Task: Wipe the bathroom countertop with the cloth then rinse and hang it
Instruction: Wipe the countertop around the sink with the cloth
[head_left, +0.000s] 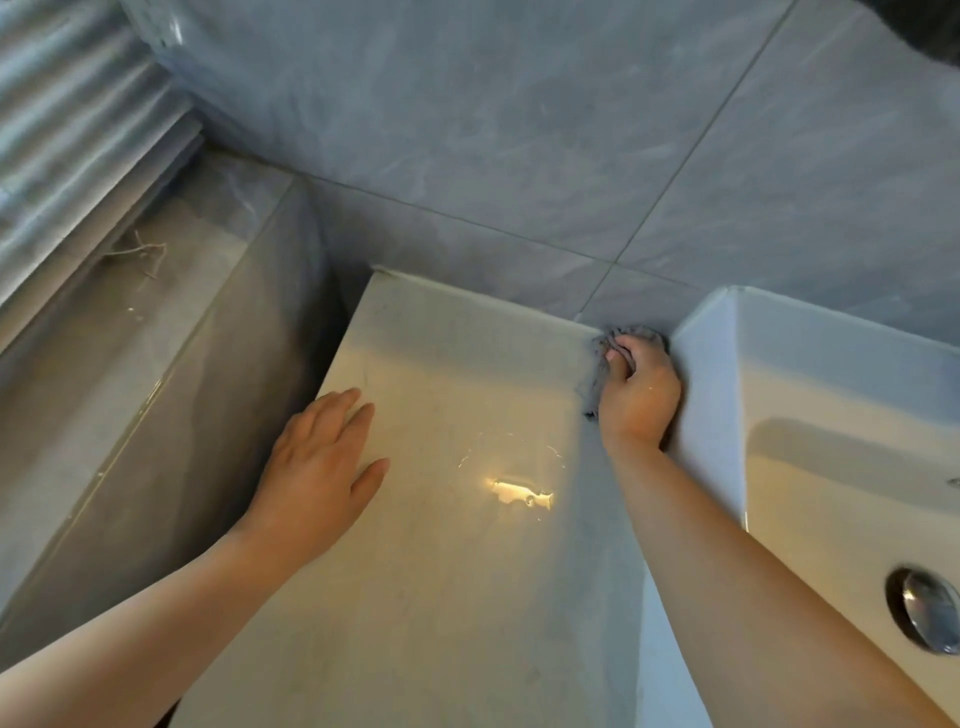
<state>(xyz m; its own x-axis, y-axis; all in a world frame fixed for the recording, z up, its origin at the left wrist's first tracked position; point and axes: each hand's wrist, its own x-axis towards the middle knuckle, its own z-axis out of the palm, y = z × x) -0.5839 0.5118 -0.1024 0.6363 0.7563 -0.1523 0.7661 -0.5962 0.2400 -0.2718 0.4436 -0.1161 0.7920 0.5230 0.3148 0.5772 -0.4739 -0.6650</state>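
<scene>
Cloth (597, 382): where is it on your feed?

— From my console I see it grey and bunched at the one o'clock corner of the surface (441, 597), tucked where the surface meets the tiled wall (519, 130) and the outer side of the white basin (711, 395).

What is the right grip (641, 395) doing?

— Its fingers are curled round the cloth, holding it down on the surface. A fold of cloth sticks out past the knuckles at twelve o'clock and another hangs out at nine o'clock of the hand.

And the left grip (317, 467)?

— Flat, with the fingers straight and close together and the thumb out. It holds nothing. It lies over the surface's nine o'clock edge, well apart from the cloth. I cannot tell whether it bears down.

Anything else in view?

— A bright glare patch (522, 493) sits on the surface between the two arms. The basin's metal drain plug (927, 608) is at four o'clock of my view. At ten o'clock a grey ledge (130, 364) carries a few dry twigs (140, 254).
</scene>
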